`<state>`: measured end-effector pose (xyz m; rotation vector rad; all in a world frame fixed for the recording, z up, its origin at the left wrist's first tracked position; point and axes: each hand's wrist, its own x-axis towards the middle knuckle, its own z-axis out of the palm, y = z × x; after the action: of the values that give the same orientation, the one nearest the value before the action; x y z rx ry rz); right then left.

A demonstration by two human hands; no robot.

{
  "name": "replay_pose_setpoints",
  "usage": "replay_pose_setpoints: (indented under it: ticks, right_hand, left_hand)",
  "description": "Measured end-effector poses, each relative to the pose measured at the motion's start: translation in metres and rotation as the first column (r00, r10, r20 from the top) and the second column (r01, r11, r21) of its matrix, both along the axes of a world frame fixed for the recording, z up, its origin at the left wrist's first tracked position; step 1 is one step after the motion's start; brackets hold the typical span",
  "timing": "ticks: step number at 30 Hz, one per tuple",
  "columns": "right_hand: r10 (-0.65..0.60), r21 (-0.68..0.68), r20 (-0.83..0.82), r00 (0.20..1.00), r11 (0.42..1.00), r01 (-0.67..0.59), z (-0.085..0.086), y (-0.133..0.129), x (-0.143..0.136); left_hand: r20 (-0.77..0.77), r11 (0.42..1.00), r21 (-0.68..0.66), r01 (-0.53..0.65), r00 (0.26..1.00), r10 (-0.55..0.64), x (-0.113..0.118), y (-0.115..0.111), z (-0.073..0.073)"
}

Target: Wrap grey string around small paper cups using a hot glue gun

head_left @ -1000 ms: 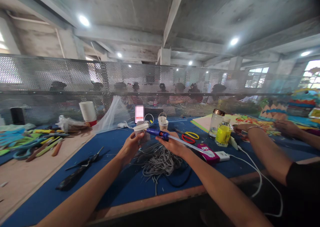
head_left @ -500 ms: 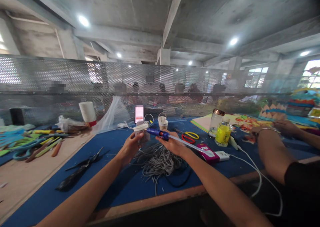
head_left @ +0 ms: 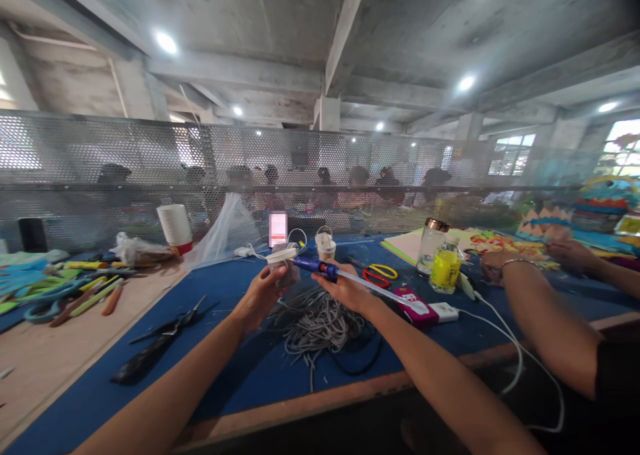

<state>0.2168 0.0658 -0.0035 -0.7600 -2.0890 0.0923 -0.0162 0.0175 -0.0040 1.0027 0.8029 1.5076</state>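
My left hand [head_left: 264, 293] is closed around a small white paper cup [head_left: 278, 260], with grey cord along its lower side. In my right hand [head_left: 345, 288] is a blue hot glue gun [head_left: 314, 267], its nozzle touching or close to the cup's rim. A long clear glue stick [head_left: 380, 288] runs out of the gun's back end. Below both hands lies a tangled heap of grey cord [head_left: 323, 328] on the blue mat. Another small white cup with a looped handle [head_left: 326, 245] stands just beyond the gun.
Black-handled pliers [head_left: 159, 348] lie at left, near scissors [head_left: 55, 301] and tools. A stack of paper cups [head_left: 175, 227], a lit phone [head_left: 279, 229], red-and-yellow scissors [head_left: 380, 273], a glass jar [head_left: 431, 245] and a yellow-labelled bottle [head_left: 446, 268] stand around. A co-worker's arm [head_left: 545, 308] reaches in at right.
My hands, the cup and the glue gun stay nearly still. At right, the co-worker's nearer hand and forearm have shifted a little to the left.
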Motion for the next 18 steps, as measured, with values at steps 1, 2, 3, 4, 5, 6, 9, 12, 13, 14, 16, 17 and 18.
replay_pose_setpoints:
  ticks: [1,2,3,4,5,6,9,12,13,14,16,17,18]
  right_hand:
    - [0.001,0.003,-0.002,1.000,1.000,-0.001,0.0000,0.0001,0.0001]
    - [0.004,0.004,-0.004,1.000,1.000,-0.004,0.0001,0.0001,0.0002]
    - [0.008,0.006,-0.005,1.000,1.000,-0.008,0.0001,0.0003,0.0003]
    - [0.011,0.006,-0.004,1.000,1.000,-0.011,0.0001,0.0005,0.0003]
    - [0.011,0.006,-0.005,1.000,1.000,-0.011,0.0000,0.0007,0.0002]
    - [0.011,0.003,-0.007,1.000,1.000,-0.011,-0.0002,0.0011,0.0001]
    - [0.010,-0.003,-0.017,1.000,1.000,-0.010,-0.0010,0.0019,-0.0003]
    - [0.013,0.002,-0.031,0.999,1.000,-0.013,-0.0010,0.0015,-0.0001]
    - [0.015,0.002,-0.037,0.999,1.000,-0.015,-0.0006,0.0011,0.0000]
    - [0.017,0.003,-0.041,0.999,1.000,-0.017,-0.0001,0.0005,0.0003]
    - [0.022,0.005,-0.041,0.999,1.000,-0.022,0.0009,-0.0004,0.0007]
    - [0.023,0.006,-0.039,0.999,1.000,-0.023,0.0013,-0.0007,0.0008]
    - [0.023,0.007,-0.034,0.999,1.000,-0.023,0.0017,-0.0008,0.0010]
  left_hand:
    - [-0.001,1.000,-0.001,0.002,1.000,-0.002,-0.0003,0.0003,-0.0003]
    - [-0.001,1.000,-0.002,0.000,1.000,0.000,-0.0005,0.0006,-0.0005]
    - [-0.002,1.000,-0.002,-0.005,1.000,0.005,-0.0006,0.0007,-0.0007]
    - [-0.001,1.000,-0.001,-0.007,1.000,0.007,-0.0006,0.0008,-0.0007]
    - [0.000,1.000,-0.001,-0.008,1.000,0.008,-0.0004,0.0006,-0.0005]
    - [0.002,1.000,0.002,-0.005,1.000,0.005,-0.0001,0.0003,-0.0003]
    - [0.002,1.000,0.012,0.011,1.000,-0.011,0.0007,-0.0011,0.0007]
    - [-0.004,1.000,0.016,0.020,1.000,-0.020,0.0006,-0.0023,0.0015]
    - [-0.006,1.000,0.013,0.022,1.000,-0.022,0.0003,-0.0026,0.0018]
    - [-0.007,1.000,0.012,0.025,1.000,-0.025,0.0001,-0.0028,0.0021]
    - [-0.008,0.999,0.010,0.031,0.999,-0.031,-0.0002,-0.0033,0.0027]
    - [-0.011,0.999,0.010,0.036,0.999,-0.036,-0.0002,-0.0034,0.0030]
    - [-0.013,0.999,0.010,0.038,0.999,-0.038,-0.0002,-0.0036,0.0033]
